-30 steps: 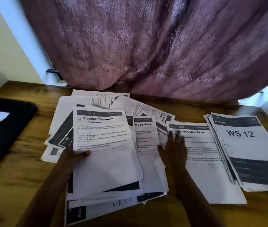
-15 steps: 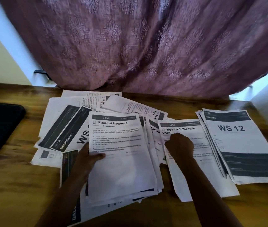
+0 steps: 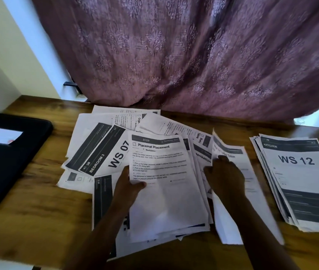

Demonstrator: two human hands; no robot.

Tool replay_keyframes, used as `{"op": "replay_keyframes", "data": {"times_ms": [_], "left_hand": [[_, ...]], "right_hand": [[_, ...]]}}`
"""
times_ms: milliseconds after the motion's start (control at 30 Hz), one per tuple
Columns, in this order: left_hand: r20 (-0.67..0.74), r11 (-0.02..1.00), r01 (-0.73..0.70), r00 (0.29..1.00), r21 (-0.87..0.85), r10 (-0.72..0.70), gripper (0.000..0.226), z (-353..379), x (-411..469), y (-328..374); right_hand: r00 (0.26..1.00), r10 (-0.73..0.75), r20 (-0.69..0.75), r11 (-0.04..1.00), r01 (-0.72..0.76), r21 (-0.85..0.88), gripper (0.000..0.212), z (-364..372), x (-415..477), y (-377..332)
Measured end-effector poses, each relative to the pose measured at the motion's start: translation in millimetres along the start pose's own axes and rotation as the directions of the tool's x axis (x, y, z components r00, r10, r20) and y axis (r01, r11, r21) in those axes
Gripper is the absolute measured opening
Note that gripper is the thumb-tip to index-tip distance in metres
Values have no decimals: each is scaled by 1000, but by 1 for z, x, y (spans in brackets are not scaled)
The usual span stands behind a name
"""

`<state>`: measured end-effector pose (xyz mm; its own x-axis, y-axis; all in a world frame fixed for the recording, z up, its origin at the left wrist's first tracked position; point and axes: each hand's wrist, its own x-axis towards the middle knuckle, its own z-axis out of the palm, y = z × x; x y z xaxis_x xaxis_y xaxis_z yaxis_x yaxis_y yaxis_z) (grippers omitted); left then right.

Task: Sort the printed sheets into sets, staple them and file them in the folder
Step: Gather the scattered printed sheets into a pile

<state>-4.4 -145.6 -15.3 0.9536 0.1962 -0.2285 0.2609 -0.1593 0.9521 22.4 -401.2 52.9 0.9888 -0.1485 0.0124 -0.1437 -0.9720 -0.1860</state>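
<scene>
A loose spread of printed sheets covers the middle of the wooden table (image 3: 38,211). My left hand (image 3: 127,190) grips a small stack topped by the "Placemat Placement" sheet (image 3: 166,184), thumb on its left edge. My right hand (image 3: 225,176) pinches the left edge of the "Wipe the Coffee Table" sheet (image 3: 252,191) and lifts it, so the sheet bends upward. A "WS 07 Bedroom 3" cover sheet (image 3: 104,154) lies uncovered at the left of the spread. A neat pile topped by the "WS 12 Kitchen" sheet (image 3: 299,182) sits at the right. No stapler is in view.
A black folder (image 3: 8,162) with a white label lies at the table's left edge. A purple patterned curtain (image 3: 193,55) hangs over the back of the table. Bare wood shows at the front left.
My right hand went from flat on the coffee-table sheet to curled, then pinched and raised its left edge. The left-hand stack slid right, uncovering the WS 07 sheet.
</scene>
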Motion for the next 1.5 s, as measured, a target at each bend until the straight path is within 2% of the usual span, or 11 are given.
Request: {"op": "replay_keyframes", "data": {"times_ms": [200, 367, 533, 633, 700, 767, 867, 933, 1267, 1367, 1500], "left_hand": [[12, 961, 147, 989, -235, -149, 33, 7, -4, 14], [86, 963, 176, 983, -205, -161, 46, -9, 8, 14], [-136, 987, -27, 991, -161, 5, 44, -54, 9, 19], [-314, 985, -94, 948, -145, 44, 35, -136, 9, 14], [-414, 982, -73, 910, -172, -4, 45, -194, 4, 2], [-500, 975, -77, 865, -208, -38, 43, -231, -5, -10], [-559, 972, -45, 823, -232, -96, 31, -258, -25, -20], [-563, 965, -23, 816, -261, -133, 32, -270, -34, -29], [-522, 921, -17, 828, -390, -206, 45, -268, -45, -48], [-513, 906, -23, 830, -423, -219, 49, -264, -44, -48], [-534, 903, -42, 818, -428, -215, 53, -254, -43, -43]], "right_hand": [[939, -344, 7, 910, 332, 247, 51, 22, 7, -105], [891, -323, 319, 707, 3, 707, 25, 65, 21, -144], [989, -143, 38, 344, 14, 939, 12, 35, 17, -121], [959, -250, -130, 366, 218, 905, 16, 16, 1, -118], [853, -507, -127, 459, 392, 797, 5, 19, -17, -122], [625, -771, 118, 547, 556, 626, 41, 35, -42, -132], [291, -898, 331, 385, 882, 271, 100, 73, -84, -147], [240, -881, 408, 322, 935, 146, 110, 92, -100, -153], [350, -930, 109, 359, 929, 84, 60, 101, -114, -150], [538, -843, -28, 501, 802, 325, 20, 81, -106, -157], [776, -621, -109, 690, 607, 394, 22, 24, -74, -164]]}}
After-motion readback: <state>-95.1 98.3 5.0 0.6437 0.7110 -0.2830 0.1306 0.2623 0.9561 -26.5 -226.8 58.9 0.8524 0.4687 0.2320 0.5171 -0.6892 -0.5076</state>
